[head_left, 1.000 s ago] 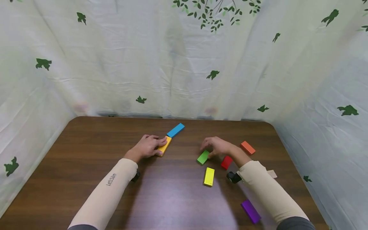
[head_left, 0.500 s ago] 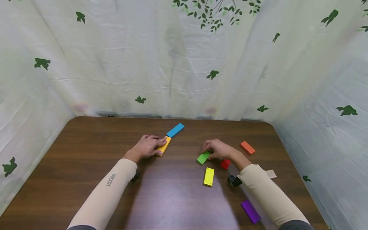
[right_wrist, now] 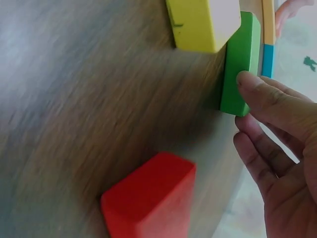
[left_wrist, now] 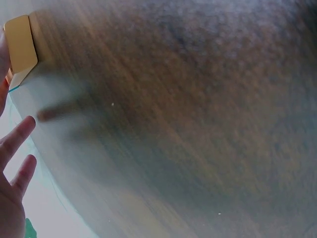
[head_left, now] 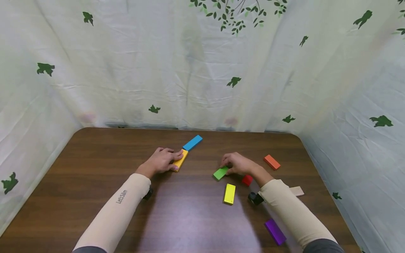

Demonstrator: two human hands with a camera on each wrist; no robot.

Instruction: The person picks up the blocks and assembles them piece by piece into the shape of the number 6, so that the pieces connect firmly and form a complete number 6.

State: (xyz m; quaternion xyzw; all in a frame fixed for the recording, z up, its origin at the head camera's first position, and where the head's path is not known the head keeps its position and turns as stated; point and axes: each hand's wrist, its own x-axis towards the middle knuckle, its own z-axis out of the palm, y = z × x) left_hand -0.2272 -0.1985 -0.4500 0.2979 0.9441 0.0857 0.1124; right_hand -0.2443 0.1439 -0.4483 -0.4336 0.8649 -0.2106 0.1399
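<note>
My left hand [head_left: 162,161] holds a yellow-orange block [head_left: 180,163] between thumb and forefinger, flat on the table. One end of that block meets a blue block [head_left: 192,143] that slants away behind it. In the left wrist view, the other fingers [left_wrist: 20,136] stretch out, apart from the orange block [left_wrist: 21,44]. My right hand [head_left: 238,163] pinches the right end of a green block [head_left: 220,173], with the thumb on its near side. Part of the green block's far side is hidden by the fingers. A red block [head_left: 247,180] sits just below the right wrist.
Nearer to me lies a yellow block [head_left: 229,194], close to the green one. An orange-red block [head_left: 272,162] is right of the hand. A pale wooden block [head_left: 296,191] is partly covered by the right sleeve, and a purple block [head_left: 275,232] lies near the front.
The right hand's fingers have closed on the green block's end, and the block has shifted slightly left. The left hand has kept its place on the yellow-orange block.
</note>
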